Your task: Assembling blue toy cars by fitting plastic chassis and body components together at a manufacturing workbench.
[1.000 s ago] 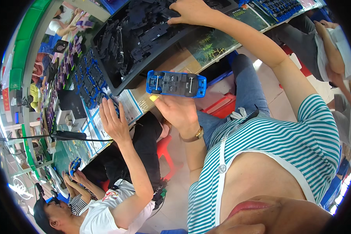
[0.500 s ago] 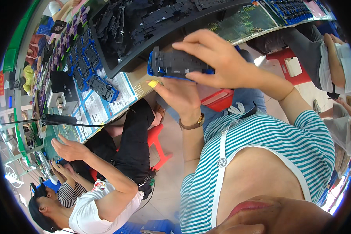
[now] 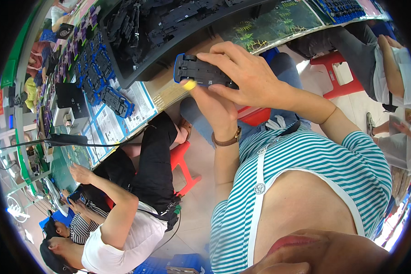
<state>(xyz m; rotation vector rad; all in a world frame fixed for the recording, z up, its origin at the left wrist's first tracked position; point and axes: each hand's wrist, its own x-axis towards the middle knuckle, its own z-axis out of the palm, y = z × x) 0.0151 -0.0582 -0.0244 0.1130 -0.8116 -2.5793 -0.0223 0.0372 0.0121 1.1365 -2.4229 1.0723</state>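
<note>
A toy car [image 3: 202, 73] with a black underside and a blue body edge is held bottom up between my two hands, close to the table edge. My left hand [image 3: 214, 109] supports it from below, its thumb with a yellow wrap [image 3: 189, 85] at the car's near side. From the right, my right hand [image 3: 249, 75] grips the car with its fingers over the far side and its thumb along the near side. The car's right end is partly hidden by that hand. Dark wheels show at its edges.
Beyond my hands stands a large black tray [image 3: 146, 68] piled with black plastic parts. Several blue-and-black car pieces [image 3: 116, 101] lie to the left on printed sheets [image 3: 139, 107]. A co-worker in a white shirt [image 3: 118, 242] sits at left, near a red stool [image 3: 182, 166].
The black chassis plate has come down into the blue body and now sits flush, with the wheels showing. My right fingers have closed in round the car.
</note>
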